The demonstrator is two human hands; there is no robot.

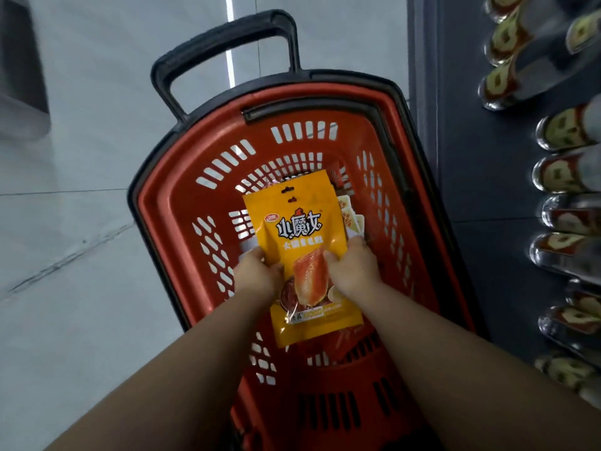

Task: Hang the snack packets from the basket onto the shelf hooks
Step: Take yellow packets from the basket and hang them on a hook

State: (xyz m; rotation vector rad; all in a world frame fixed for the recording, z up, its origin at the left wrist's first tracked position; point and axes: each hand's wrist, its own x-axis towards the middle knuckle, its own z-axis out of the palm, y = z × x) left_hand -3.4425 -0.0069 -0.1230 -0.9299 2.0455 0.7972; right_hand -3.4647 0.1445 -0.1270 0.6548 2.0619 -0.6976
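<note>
Snack packet (300, 242), glossy yellow film with a punched hang hole at its top, sits above the red slotted plastic basket (182, 203), held by both hands. Left hand (257, 276) curls its fingers round the packet's left edge; right hand (353, 271) pinches the right edge. Slick film could slide from either grip and drop back among the other packets (353, 219) below. Further right, the dark shelf (471, 157) carries rows of hanging packets (559, 177); crowded hooks might snag or tear the hole.

Other packets (353, 219) in the basket (169, 203) mostly hidden under yellow packet (302, 229); hanging packets (562, 131) blurred, cut by right edge.
</note>
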